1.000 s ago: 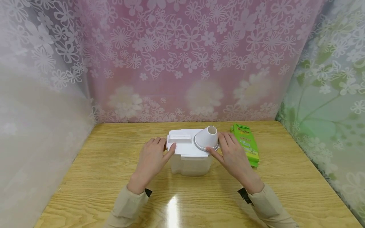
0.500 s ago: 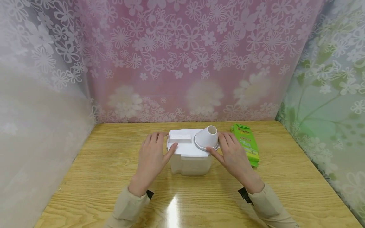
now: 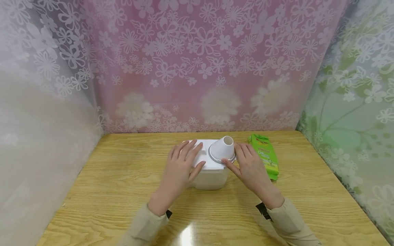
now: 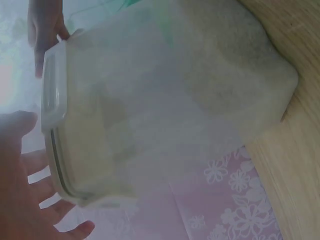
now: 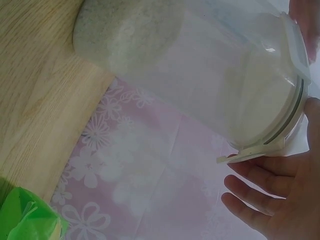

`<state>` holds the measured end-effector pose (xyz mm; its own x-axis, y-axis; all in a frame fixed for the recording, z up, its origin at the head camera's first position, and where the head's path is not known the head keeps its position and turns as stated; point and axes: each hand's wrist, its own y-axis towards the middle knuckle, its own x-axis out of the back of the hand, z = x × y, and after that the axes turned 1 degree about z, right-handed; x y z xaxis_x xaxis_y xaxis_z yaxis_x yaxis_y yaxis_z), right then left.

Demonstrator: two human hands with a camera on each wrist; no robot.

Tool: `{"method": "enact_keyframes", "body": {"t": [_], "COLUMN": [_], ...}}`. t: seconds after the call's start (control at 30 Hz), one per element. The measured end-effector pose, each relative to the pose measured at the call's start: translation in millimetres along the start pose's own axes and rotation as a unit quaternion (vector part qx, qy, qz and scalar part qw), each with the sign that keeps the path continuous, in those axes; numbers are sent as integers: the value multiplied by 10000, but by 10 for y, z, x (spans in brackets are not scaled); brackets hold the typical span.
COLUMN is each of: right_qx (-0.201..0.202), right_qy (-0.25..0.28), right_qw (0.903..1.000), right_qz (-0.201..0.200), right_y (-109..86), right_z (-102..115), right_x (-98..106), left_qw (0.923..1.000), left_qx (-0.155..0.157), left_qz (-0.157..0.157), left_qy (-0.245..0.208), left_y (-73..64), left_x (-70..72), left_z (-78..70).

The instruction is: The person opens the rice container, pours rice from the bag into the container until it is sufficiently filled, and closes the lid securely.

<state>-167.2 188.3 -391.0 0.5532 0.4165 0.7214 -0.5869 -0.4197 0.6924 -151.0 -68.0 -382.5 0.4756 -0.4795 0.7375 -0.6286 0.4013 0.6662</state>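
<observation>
A translucent storage container (image 3: 211,179) stands upright on the table, pale grains filling its lower part. Its white lid (image 3: 207,163) carries a white cone-shaped spout (image 3: 222,149) at the right. Over the lid's left part, my left hand (image 3: 178,167) has its fingers spread and loosely bent, covering that end; the left wrist view shows them beside the lid's edge. My right hand (image 3: 250,169) holds the lid's right end, thumb at the front near the spout's base. In the right wrist view, its index finger lies against a side latch (image 5: 257,151) that sticks outward.
A green packet (image 3: 264,153) lies on the wooden table (image 3: 123,191), right behind my right hand. Flowered curtains (image 3: 197,68) close off the back and both sides.
My left hand has left the lid's left edge and moved right, over the lid. My right hand and the container have stayed nearly in place.
</observation>
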Motion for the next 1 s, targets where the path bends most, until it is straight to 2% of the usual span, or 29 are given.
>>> {"method": "enact_keyframes", "body": {"t": [0.17,0.37,0.57,0.8,1.0], "right_qx": [31,33,-205,-135,-70], "right_qy": [-71,-44,-36,-547,-773], "right_qw": [10000,9996,9993,9984,9969], "right_qz": [41,260,298,39,127], "right_y": [-7,-5,-51,-115,-133], "right_z": [11,1,-55,-75,-46], "right_x": [18,77,162,170,118], "left_qw": [9998,9999,9999,9999,9998], "left_qx": [-68,-49,-31,24,-96], "left_qz": [-15,-158,-84,61,-114], "left_qy": [199,27,-89,-119,-108], "left_y": [-18,-19,-18,-18,-21], "left_x": [-44,-72,-104,-114,-140], "left_z": [-68,-75,-66,-69,-62]}}
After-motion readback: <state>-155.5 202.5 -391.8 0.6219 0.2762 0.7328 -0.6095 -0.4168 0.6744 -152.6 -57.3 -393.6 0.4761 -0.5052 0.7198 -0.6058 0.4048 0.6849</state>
